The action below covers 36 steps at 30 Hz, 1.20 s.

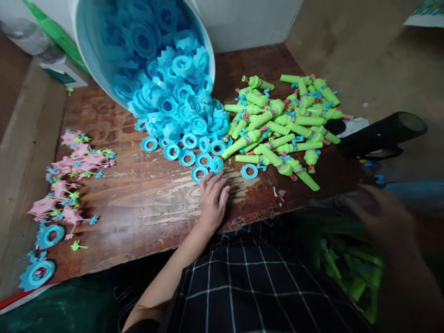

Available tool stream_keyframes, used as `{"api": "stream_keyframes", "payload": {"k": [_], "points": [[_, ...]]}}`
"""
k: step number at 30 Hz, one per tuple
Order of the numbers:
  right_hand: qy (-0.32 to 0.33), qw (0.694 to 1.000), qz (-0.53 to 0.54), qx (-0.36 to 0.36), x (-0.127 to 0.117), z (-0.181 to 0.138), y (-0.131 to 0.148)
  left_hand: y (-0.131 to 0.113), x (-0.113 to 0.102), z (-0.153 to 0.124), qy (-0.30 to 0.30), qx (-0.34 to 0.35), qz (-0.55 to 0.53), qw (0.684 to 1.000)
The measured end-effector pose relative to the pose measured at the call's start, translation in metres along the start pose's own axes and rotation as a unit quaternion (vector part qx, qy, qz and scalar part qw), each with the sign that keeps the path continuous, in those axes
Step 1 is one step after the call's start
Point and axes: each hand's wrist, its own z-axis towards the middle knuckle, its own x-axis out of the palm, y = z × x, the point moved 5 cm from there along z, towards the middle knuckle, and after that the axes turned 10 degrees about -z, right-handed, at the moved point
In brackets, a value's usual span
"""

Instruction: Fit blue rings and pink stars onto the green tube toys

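My left hand (212, 200) lies on the worn wooden board (145, 203), fingers stretched toward the edge of a heap of blue plastic rings (180, 115), touching or nearly touching the nearest ring (200, 173). The rings spill from a tipped white bucket (83, 41). To the right lies a pile of green plastic toy handles (280, 125) with red and blue bits. My right hand (385, 217) hovers low at the right, blurred by motion, above a bag of green parts (350, 273); its fingers cannot be made out.
Pink star shapes with small green and blue pieces (69, 175) lie at the board's left edge, with two blue rings (45, 252) near the front corner. A black cylindrical object (381, 134) lies right of the green pile. A plaid cloth (256, 286) covers my lap.
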Motion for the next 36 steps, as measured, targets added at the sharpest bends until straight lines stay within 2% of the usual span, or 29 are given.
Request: {"api": "stream_keyframes", "payload": {"k": [5,7,10,12,14,17,19,21,23,25,27,29,30,31,33,35,36], "points": [[0.066,0.99,0.027,-0.12,0.069,0.053,0.059,-0.001,-0.012,-0.006,-0.056,-0.023,0.02,0.998],[0.077,0.988,0.04,-0.127,0.08,0.072,0.078,0.001,-0.017,-0.009,-0.087,-0.051,-0.006,0.995],[0.067,0.986,0.081,-0.127,0.077,0.086,0.097,0.01,-0.019,-0.013,-0.124,-0.136,-0.143,0.973],[0.052,0.982,0.123,-0.133,0.066,0.084,0.109,0.021,-0.018,-0.017,-0.167,-0.216,-0.268,0.924],[0.047,0.976,0.171,-0.128,0.054,0.074,0.122,0.032,-0.015,-0.019,-0.221,-0.281,-0.388,0.85],[0.061,0.961,0.239,-0.128,0.038,0.048,0.149,0.041,-0.01,-0.015,-0.27,-0.321,-0.522,0.743],[0.095,0.94,0.273,-0.179,0.035,0.026,0.176,0.042,-0.008,-0.009,-0.291,-0.335,-0.579,0.684],[0.14,0.902,0.306,-0.27,0.039,0.001,0.207,0.039,-0.009,-0.003,-0.313,-0.339,-0.62,0.635],[0.161,0.865,0.332,-0.341,0.047,-0.021,0.231,0.033,-0.014,0.003,-0.328,-0.324,-0.643,0.612],[0.168,0.852,0.348,-0.354,0.057,-0.035,0.245,0.024,-0.021,0.005,-0.333,-0.299,-0.64,0.625],[0.18,0.854,0.37,-0.32,0.065,-0.04,0.252,0.014,-0.027,0.003,-0.314,-0.278,-0.614,0.669],[0.239,0.837,0.416,-0.263,0.072,-0.041,0.255,0.003,-0.029,-0.005,-0.279,-0.261,-0.589,0.712],[0.297,0.813,0.448,-0.222,0.076,-0.042,0.258,-0.003,-0.03,-0.01,-0.264,-0.251,-0.581,0.728],[0.368,0.774,0.484,-0.174,0.08,-0.044,0.26,-0.008,-0.031,-0.016,-0.254,-0.24,-0.575,0.74],[0.519,0.657,0.543,-0.07,0.086,-0.052,0.268,-0.014,-0.036,-0.025,-0.238,-0.218,-0.56,0.763],[0.614,0.543,0.573,0.01,0.088,-0.061,0.277,-0.01,-0.047,-0.024,-0.188,-0.196,-0.523,0.808],[0.637,0.507,0.58,0.035,0.09,-0.064,0.281,-0.002,-0.059,-0.018,-0.163,-0.182,-0.486,0.839]]}}
